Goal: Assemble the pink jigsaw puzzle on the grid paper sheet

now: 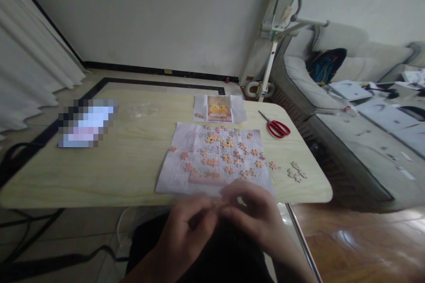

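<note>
My left hand point(191, 227) and my right hand point(255, 210) meet at the table's front edge, fingertips pinched together. Whatever sits between them is blurred and too small to make out. Just beyond lies a white printed sheet point(169, 172) covered with scattered jigsaw pieces point(227, 143), mostly orange, yellow and pink. Near its front, several pieces form a joined strip point(207, 177) with a pink lower edge. Behind the sheet is a creased paper with a colour picture point(219, 108) of a yellow figure.
Red-handled scissors point(278, 129) lie at the right rear of the table point(133, 172). Several loose pieces point(295, 173) rest at the right, off the sheet. At the left are a pixelated bright screen point(88, 124) and clear plastic point(142, 109). A sofa point(352, 154) stands to the right.
</note>
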A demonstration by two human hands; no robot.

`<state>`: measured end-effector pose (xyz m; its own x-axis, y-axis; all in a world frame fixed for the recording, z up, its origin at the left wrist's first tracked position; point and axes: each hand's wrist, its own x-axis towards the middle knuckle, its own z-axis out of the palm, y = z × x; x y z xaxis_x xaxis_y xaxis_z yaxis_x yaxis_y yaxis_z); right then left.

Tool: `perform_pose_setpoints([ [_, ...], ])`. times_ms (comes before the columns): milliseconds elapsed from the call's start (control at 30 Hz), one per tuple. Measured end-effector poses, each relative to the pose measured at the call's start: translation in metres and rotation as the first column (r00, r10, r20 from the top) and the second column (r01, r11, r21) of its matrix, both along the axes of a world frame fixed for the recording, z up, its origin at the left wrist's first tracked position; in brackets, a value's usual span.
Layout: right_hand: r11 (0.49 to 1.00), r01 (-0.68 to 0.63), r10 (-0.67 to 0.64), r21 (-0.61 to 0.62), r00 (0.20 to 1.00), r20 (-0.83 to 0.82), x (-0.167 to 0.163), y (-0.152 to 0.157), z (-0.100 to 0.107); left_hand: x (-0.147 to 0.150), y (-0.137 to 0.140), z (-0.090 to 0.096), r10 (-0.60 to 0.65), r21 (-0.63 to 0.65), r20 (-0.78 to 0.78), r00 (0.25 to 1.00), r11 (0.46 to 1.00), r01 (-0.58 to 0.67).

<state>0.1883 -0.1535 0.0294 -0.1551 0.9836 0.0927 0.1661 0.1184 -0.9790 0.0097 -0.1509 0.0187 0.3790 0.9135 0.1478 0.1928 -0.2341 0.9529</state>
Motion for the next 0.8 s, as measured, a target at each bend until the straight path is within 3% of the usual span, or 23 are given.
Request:
perform_pose_setpoints([
  [133, 0.997, 0.002, 0.005, 0.078, 0.997, -0.081, -0.001, -0.006, -0.001, 0.006, -0.005, 0.002, 0.058, -0.011, 0.043, 0.997, 0.998, -0.057],
  [300, 0.978, -0.007, 0.016, 0.206, 0.999, -0.043, 0.002, -0.010, 0.003, 0.010, -0.008, 0.010, 0.048, 0.050, 0.051, 0.998, 0.997, -0.051],
  [600, 0.972, -0.008, 0.025, 0.235, 0.997, -0.070, 0.006, -0.012, 0.002, 0.010, -0.010, 0.011, 0.086, 0.149, 0.009, 0.996, 0.985, -0.087],
  [800, 0.973, 0.003, 0.009, 0.230, 0.998, -0.055, 0.010, -0.017, -0.004, 0.014, -0.012, 0.005, 0.082, 0.087, 0.081, 0.993, 0.992, -0.089],
])
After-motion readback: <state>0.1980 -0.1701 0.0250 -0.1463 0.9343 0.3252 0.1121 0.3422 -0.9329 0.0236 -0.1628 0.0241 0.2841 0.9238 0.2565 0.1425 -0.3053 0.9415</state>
